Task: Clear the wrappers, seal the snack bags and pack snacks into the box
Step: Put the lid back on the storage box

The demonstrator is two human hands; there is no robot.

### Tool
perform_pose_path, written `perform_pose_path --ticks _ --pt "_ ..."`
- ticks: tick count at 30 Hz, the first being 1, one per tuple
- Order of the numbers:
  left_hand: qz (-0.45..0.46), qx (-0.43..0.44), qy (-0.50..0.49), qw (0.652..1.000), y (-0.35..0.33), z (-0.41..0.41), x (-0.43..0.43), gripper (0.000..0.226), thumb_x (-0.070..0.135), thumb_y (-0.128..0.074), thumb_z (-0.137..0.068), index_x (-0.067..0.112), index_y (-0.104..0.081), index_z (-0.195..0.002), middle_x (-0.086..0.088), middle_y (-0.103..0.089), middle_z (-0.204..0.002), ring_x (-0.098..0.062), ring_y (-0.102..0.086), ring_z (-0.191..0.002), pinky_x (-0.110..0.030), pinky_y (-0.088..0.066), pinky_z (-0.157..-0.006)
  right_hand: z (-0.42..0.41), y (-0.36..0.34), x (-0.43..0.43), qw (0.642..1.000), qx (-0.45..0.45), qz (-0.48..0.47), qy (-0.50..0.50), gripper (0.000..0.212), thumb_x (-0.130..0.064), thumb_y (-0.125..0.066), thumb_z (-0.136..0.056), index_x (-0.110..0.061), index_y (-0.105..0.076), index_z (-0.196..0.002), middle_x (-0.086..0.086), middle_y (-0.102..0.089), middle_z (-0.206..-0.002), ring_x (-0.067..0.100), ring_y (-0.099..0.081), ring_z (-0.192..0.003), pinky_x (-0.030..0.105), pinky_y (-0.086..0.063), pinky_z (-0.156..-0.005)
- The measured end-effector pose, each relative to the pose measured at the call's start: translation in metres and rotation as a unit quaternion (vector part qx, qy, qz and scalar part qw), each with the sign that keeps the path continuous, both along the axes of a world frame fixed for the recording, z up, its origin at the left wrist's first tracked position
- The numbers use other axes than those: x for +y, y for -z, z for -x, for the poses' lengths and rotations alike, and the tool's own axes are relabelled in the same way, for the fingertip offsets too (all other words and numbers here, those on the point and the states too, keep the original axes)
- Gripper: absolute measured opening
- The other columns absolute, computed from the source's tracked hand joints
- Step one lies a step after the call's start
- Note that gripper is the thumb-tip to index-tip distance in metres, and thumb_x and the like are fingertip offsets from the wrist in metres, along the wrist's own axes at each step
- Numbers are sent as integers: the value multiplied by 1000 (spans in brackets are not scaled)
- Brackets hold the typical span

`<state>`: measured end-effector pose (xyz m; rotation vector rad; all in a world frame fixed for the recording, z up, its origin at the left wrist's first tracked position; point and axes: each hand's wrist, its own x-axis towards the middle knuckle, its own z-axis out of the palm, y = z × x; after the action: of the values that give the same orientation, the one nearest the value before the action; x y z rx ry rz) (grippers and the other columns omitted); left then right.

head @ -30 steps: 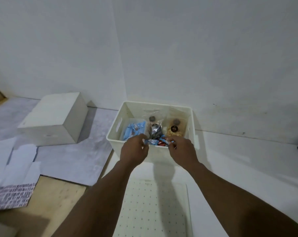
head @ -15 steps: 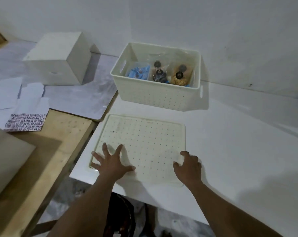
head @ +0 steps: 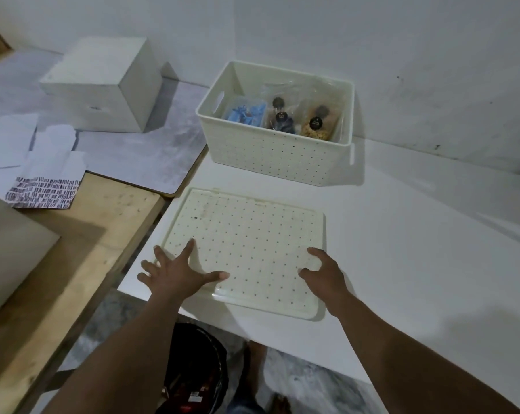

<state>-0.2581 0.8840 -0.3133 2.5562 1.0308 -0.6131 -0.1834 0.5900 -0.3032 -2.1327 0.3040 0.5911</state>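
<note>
Closest in, there's a dark bin (head: 197, 372) on the floor under the table edge with what looks like red packaging inside, so the wrappers are probably already cleared, though it's too dim to be sure. The person's feet show beside it.

Next up, both hands are on the perforated lid (head: 247, 252), which lies flat on the white table (head: 417, 264) near its front edge. The left hand (head: 175, 273) is spread wide and flat over the lid's near-left corner, gripping nothing. The right hand (head: 327, 273) is loosely curled with fingertips (head: 312, 251) on the near-right part, not closed around anything either.

Farther back sits the white box (head: 270, 156), well apart from the lid and open on top. Inside are blue-wrapped snacks (head: 247, 113), a dark snack bag (head: 281, 119) and a golden snack bag (head: 317, 125), standing side by side. Whether the bags are sealed can't be told from here. So packing looks basically done, and putting the lid on seems like what's left.

Room-wise: a wooden bench (head: 73, 234) on the left with loose papers (head: 28, 156), a plain white cube (head: 103, 88) on a grey mat, and bare scuffed white walls meeting in a corner behind.
</note>
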Motion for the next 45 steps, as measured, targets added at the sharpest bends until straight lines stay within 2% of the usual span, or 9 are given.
perform_pose_path --ticks 4,9,11,14,17,22,35,41,45 --pt "48 -1 -23 999 -14 -8 0 138 103 -55 -27 55 -13 -150 -18 5 -164 -53 -20 -142 -64 -21 -112 -10 -22 1 999 -49 -14 9 53 -14 -56 -95 -32 -44 -144 -5 -56 -122 12 -58 -89 28 -50 -85" --pt "53 -49 -26 997 -31 -8 8 135 107 -46 -27 50 -29 -148 -13 -47 -144 -40 -44 -130 -54 -38 -103 -21 -58 -19 986 -157 49 39 41 -14 -48 -99 -27 -56 -137 4 -64 -131 26 -62 -115 39 -50 -100" --pt "52 -104 -13 993 -40 -7 2 130 106 -48 -31 49 -31 -147 -12 -53 -132 -36 -51 -122 -51 -46 -99 -20 -68 -28 979 -192 60 45 40 -16 -49 -98 -29 -56 -135 5 -69 -119 27 -66 -103 40 -51 -97" --pt "36 -207 -2 978 -59 -2 -9 123 104 -51 -37 47 -32 -144 -8 -50 -115 -29 -52 -112 -46 -52 -91 -19 -80 -34 965 -243 76 57 39 -22 -49 -97 -37 -53 -133 5 -71 -99 28 -66 -87 44 -52 -93" --pt "34 -262 7 964 -80 -3 -9 118 101 -54 -42 47 -30 -144 -6 -45 -116 -26 -48 -113 -43 -52 -88 -26 -96 -31 956 -277 77 64 40 -24 -49 -97 -39 -51 -134 4 -67 -86 27 -64 -81 45 -54 -86" --pt "-18 -308 27 951 -124 -45 13 116 103 -49 -45 47 -32 -145 -5 -44 -107 -29 -45 -114 -42 -49 -92 -64 -127 -13 949 -297 70 73 40 -25 -47 -97 -38 -51 -135 6 -66 -86 30 -62 -92 44 -49 -93" --pt "-17 -308 96 946 -155 -235 74 116 105 -41 -48 44 -32 -147 -8 -44 -120 -29 -39 -123 -44 -44 -100 -224 -163 35 944 -292 132 84 40 -25 -49 -97 -31 -52 -137 15 -54 -118 34 -57 -106 39 -44 -90" --pt "12 -302 113 946 -156 -305 91 112 101 -47 -52 40 -36 -145 -9 -42 -123 -32 -36 -126 -46 -40 -104 -285 -152 51 938 -285 169 100 39 -26 -51 -96 -27 -54 -135 15 -52 -113 30 -57 -85 36 -47 -78" --pt "59 -296 120 946 -148 -337 94 106 93 -56 -56 36 -38 -144 -6 -35 -124 -30 -33 -127 -45 -40 -102 -315 -137 55 934 -272 209 98 40 -27 -50 -96 -28 -54 -136 16 -52 -110 35 -55 -106 41 -50 -83"
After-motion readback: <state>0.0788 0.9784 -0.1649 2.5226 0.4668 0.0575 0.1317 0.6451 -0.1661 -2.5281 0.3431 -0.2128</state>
